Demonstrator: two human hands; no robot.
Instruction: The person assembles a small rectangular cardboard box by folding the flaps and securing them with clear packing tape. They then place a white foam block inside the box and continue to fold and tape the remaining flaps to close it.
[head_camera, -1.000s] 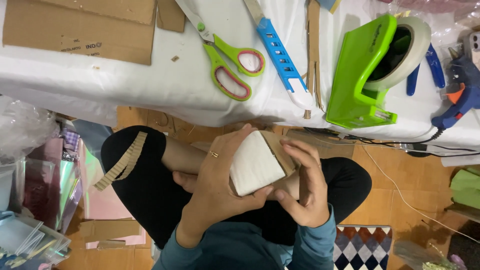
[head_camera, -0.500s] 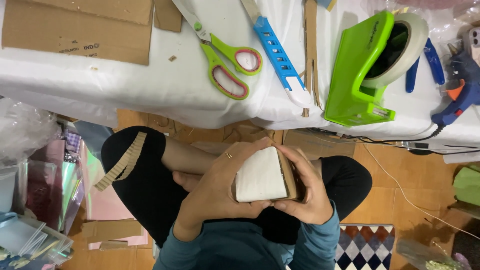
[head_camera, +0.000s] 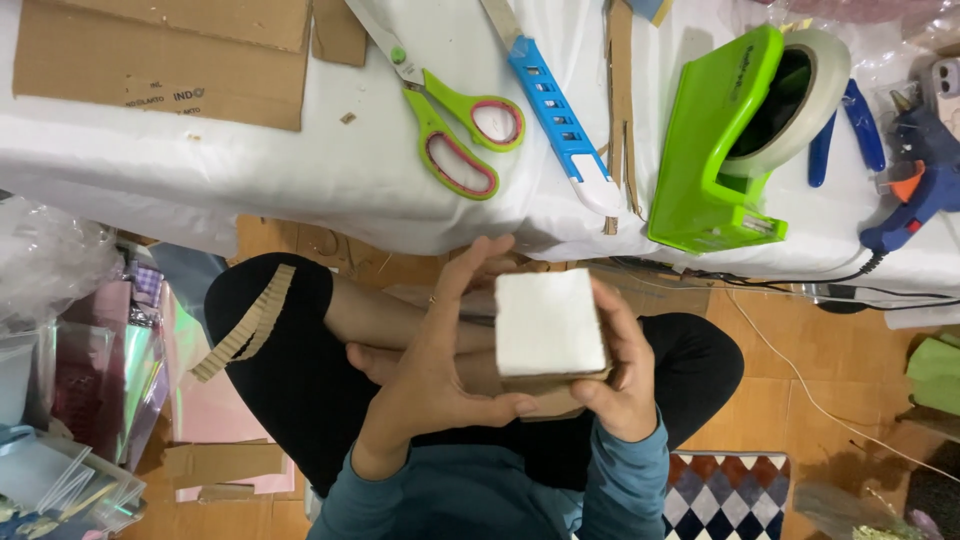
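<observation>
Both hands hold a small cardboard box with a white top (head_camera: 548, 325) over the lap, below the surface (head_camera: 300, 180). Left hand (head_camera: 425, 370) and right hand (head_camera: 620, 385) fingers are clamped on its sides, pressing the cardboard wrap in place; firm, even pressure seems needed next.

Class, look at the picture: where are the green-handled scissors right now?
In the head view, the scissors lie on the white table, upper centre, between the cardboard sheet and the blue utility knife.

White-clothed table (head_camera: 250, 190); orange tile floor (head_camera: 790, 370).
</observation>
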